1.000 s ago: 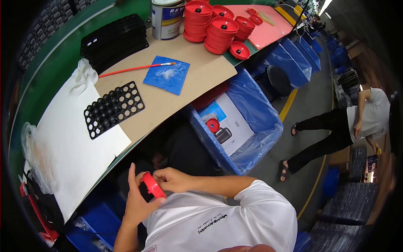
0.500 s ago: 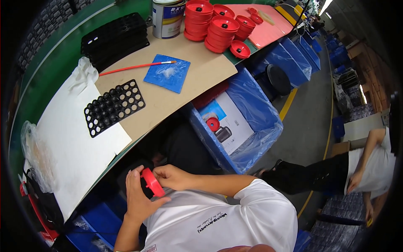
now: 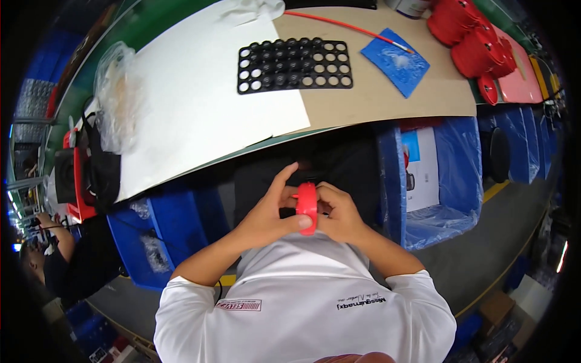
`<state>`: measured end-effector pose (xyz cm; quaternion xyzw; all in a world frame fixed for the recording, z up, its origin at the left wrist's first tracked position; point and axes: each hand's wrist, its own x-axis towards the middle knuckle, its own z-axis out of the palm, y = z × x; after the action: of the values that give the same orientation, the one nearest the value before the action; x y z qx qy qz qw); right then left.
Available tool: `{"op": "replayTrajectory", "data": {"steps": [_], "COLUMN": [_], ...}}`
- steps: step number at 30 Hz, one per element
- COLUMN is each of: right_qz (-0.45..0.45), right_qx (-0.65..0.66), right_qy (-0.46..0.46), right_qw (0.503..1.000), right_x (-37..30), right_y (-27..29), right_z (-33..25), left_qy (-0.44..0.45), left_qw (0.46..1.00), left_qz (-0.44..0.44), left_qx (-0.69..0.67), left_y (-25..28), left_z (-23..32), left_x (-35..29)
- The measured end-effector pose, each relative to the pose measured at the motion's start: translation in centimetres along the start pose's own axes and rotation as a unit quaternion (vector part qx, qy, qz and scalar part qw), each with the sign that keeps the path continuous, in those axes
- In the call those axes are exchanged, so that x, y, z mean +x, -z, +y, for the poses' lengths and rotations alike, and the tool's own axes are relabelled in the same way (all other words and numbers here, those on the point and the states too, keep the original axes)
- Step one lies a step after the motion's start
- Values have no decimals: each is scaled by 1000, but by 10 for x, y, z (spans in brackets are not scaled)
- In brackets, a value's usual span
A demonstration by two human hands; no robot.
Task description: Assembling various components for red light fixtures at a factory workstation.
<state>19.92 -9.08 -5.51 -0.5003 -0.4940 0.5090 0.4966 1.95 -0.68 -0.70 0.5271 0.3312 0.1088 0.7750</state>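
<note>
A round, rimmed red plastic piece (image 3: 307, 209) is held edge-on in front of my shirt, off the table. My left hand (image 3: 269, 216) grips its left side, with the thumb on the lower rim and the index finger stretched up past it. Against its right face lie the curled fingers of my right hand (image 3: 344, 216), their tips partly hidden behind it. On the table beyond, a black tray with holes (image 3: 331, 80) carries several small dark round parts (image 3: 281, 62). Similar red pieces (image 3: 475, 51) stand stacked at the far right.
A red-handled brush (image 3: 345, 25) rests on a blue sheet (image 3: 402, 72) bearing a whitish smear. Blue lined bins (image 3: 445, 227) stand below the table edge on both sides. A clear plastic bag (image 3: 115, 100) lies at left. Another person (image 3: 66, 254) is at far left.
My view has swung left, so table and bin appear farther right. The red piece has turned edge-on, still between both hands. The person at right has left the picture; another shows at left.
</note>
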Motion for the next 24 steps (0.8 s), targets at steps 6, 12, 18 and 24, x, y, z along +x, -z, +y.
{"op": "replayTrajectory", "data": {"steps": [6, 12, 18, 24], "right_qz": [-19, -19, -45, -64], "right_qx": [64, 159, 152, 186], "right_qy": [-66, -139, -127, -172], "right_qw": [996, 977, 979, 965], "right_x": [0, -1, -1, -1], "right_y": [0, -6, -2, 3], "right_z": [7, -11, -7, -8], "left_qy": [-195, -182, -91, -339], "left_qw": [934, 915, 967, 822], "left_qz": [28, 7, 33, 46], "left_qx": [299, 360, 235, 455], "left_y": [1, 2, 0, 6], "left_z": [8, 9, 4, -5], "left_x": [-7, -8, -10, -3]}}
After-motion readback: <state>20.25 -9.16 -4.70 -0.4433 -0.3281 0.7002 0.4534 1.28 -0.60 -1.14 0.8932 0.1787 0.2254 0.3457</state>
